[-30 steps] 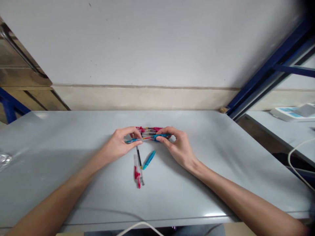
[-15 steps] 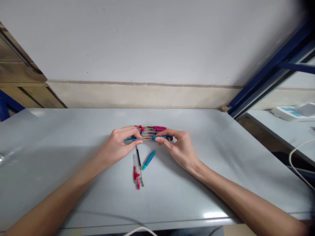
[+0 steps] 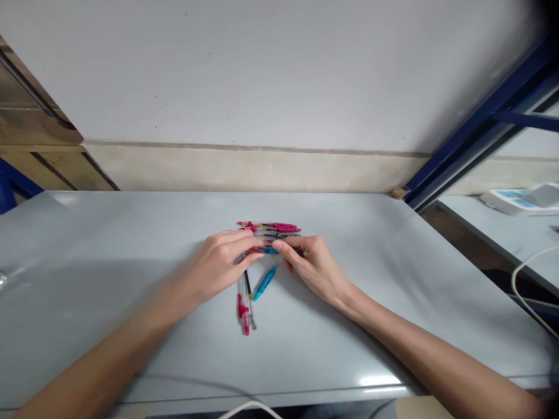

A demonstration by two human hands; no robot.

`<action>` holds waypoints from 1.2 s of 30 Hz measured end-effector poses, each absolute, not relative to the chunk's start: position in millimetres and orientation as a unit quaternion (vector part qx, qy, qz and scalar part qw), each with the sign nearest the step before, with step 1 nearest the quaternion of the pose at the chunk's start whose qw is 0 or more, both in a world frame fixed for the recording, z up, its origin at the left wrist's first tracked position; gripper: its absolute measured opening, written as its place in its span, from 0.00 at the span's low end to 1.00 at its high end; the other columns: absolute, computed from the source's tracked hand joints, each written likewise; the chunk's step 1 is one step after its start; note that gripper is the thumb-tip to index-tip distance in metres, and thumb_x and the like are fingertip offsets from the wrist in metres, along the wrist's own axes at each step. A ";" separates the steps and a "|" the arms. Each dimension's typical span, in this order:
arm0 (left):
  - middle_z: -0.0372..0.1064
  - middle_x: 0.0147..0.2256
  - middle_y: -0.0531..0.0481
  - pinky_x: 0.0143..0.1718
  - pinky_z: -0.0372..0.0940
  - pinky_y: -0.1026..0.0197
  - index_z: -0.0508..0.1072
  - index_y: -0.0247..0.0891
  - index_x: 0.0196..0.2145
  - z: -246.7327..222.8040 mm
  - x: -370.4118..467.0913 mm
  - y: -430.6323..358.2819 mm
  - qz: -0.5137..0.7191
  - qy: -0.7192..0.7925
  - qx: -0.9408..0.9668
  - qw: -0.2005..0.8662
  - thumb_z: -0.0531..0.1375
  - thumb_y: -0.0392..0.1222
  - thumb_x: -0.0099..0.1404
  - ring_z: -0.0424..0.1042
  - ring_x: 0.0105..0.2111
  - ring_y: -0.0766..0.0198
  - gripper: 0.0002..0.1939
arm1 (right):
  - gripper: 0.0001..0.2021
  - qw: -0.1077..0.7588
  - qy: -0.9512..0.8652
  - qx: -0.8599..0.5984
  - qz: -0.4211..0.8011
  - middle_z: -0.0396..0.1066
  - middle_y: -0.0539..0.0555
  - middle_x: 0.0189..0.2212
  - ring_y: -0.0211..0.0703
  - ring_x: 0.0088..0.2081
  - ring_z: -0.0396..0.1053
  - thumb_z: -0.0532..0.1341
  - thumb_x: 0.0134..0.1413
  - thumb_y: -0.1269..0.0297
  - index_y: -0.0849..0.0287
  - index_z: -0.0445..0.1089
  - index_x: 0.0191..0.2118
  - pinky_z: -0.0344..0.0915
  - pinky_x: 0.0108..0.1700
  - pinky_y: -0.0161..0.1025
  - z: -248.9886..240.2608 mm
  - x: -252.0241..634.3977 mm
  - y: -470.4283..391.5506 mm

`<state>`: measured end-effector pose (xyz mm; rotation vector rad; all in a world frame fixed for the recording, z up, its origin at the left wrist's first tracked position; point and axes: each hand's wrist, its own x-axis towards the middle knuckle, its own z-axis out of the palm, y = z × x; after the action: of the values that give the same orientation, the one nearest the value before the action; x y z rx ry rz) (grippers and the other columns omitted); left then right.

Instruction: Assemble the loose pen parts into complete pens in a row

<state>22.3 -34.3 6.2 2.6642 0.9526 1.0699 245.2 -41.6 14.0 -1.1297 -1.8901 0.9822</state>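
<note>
- Two hands pinch one blue pen [image 3: 267, 250] mid-worktop [image 3: 393, 279]: left hand [image 3: 222, 269] at one end, right hand [image 3: 311, 269] at the other.
- Pen row [image 3: 273, 228] just behind, toward the far edge.
- Loose pen parts [image 3: 250, 297] lie nearer.

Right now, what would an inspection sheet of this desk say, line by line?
Surface: grey table, smooth, set against a pale wall.
Job's things: a row of pens lying side by side; a blue-capped pen pinched between both hands.
Clutter: loose blue cap, a clear barrel with a red cap and a thin black refill lying nearer the person.
Hands: left hand and right hand both closed on the blue-capped pen, resting low on the table.
Cables: white cable at the near edge; another white cable at far right.
Surroundings: blue metal frame, a second table with a white device, wooden boards on the left.
</note>
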 end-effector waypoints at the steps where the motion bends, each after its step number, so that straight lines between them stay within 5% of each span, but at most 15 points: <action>1: 0.77 0.37 0.49 0.40 0.68 0.59 0.76 0.39 0.42 6.2 21.3 -33.4 0.358 0.324 0.874 0.062 0.60 0.37 0.71 0.76 0.36 0.61 0.04 | 0.18 0.364 -0.741 -0.423 0.373 0.69 0.48 0.23 0.36 0.26 0.61 0.60 0.66 0.51 0.60 0.75 0.30 0.55 0.29 0.34 15.5 246.4 -40.1; 4: 0.76 0.35 0.49 0.38 0.68 0.60 0.76 0.39 0.40 6.7 19.2 -31.6 0.362 0.336 0.867 0.071 0.61 0.38 0.71 0.75 0.35 0.62 0.03 | 0.09 0.381 -0.758 -0.396 0.352 0.77 0.51 0.36 0.40 0.35 0.68 0.66 0.61 0.58 0.57 0.78 0.41 0.59 0.36 0.35 18.7 250.0 -36.8; 10: 0.75 0.34 0.48 0.39 0.66 0.60 0.75 0.39 0.39 7.9 22.8 -36.5 0.358 0.304 0.880 0.073 0.59 0.36 0.72 0.73 0.35 0.62 0.05 | 0.30 0.309 -0.754 -0.429 0.390 0.65 0.49 0.18 0.35 0.22 0.57 0.52 0.71 0.49 0.60 0.67 0.19 0.54 0.29 0.36 17.5 250.2 -40.3; 17: 0.72 0.32 0.51 0.33 0.62 0.63 0.75 0.38 0.38 9.5 23.6 -39.2 0.367 0.337 0.863 0.082 0.59 0.36 0.71 0.70 0.30 0.66 0.04 | 0.13 0.357 -0.771 -0.385 0.361 0.73 0.51 0.31 0.39 0.33 0.64 0.64 0.63 0.54 0.59 0.74 0.35 0.57 0.33 0.34 19.7 250.7 -37.1; 23: 0.73 0.32 0.50 0.35 0.63 0.62 0.73 0.37 0.35 11.7 27.1 -42.3 0.352 0.308 0.882 0.056 0.58 0.33 0.72 0.72 0.32 0.65 0.06 | 0.31 0.288 -0.741 -0.415 0.443 0.60 0.47 0.16 0.34 0.21 0.54 0.49 0.71 0.46 0.61 0.66 0.20 0.53 0.28 0.35 17.6 248.1 -41.6; 29: 0.70 0.30 0.52 0.31 0.61 0.64 0.73 0.38 0.36 10.8 27.0 -41.7 0.351 0.355 0.863 0.082 0.59 0.35 0.71 0.69 0.29 0.66 0.04 | 0.13 0.355 -0.761 -0.392 0.375 0.73 0.51 0.31 0.38 0.31 0.63 0.65 0.62 0.54 0.60 0.74 0.35 0.57 0.32 0.34 19.9 248.5 -39.0; 33: 0.72 0.31 0.51 0.34 0.63 0.63 0.72 0.38 0.35 10.0 28.5 -41.9 0.355 0.321 0.876 0.057 0.57 0.34 0.71 0.71 0.31 0.65 0.06 | 0.27 0.309 -0.751 -0.415 0.411 0.60 0.47 0.17 0.34 0.22 0.53 0.54 0.69 0.50 0.59 0.64 0.20 0.51 0.26 0.35 18.0 246.7 -41.6; 36: 0.73 0.32 0.50 0.34 0.63 0.62 0.72 0.39 0.35 9.9 30.0 -41.0 0.351 0.338 0.871 0.064 0.58 0.34 0.71 0.72 0.32 0.64 0.06 | 0.26 0.318 -0.750 -0.419 0.401 0.58 0.46 0.18 0.34 0.22 0.52 0.54 0.70 0.50 0.60 0.65 0.21 0.51 0.27 0.35 16.9 245.3 -42.2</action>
<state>30.0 -41.0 9.9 2.6299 1.0194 1.0607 245.3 -42.2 16.9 -1.1034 -1.9729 1.0554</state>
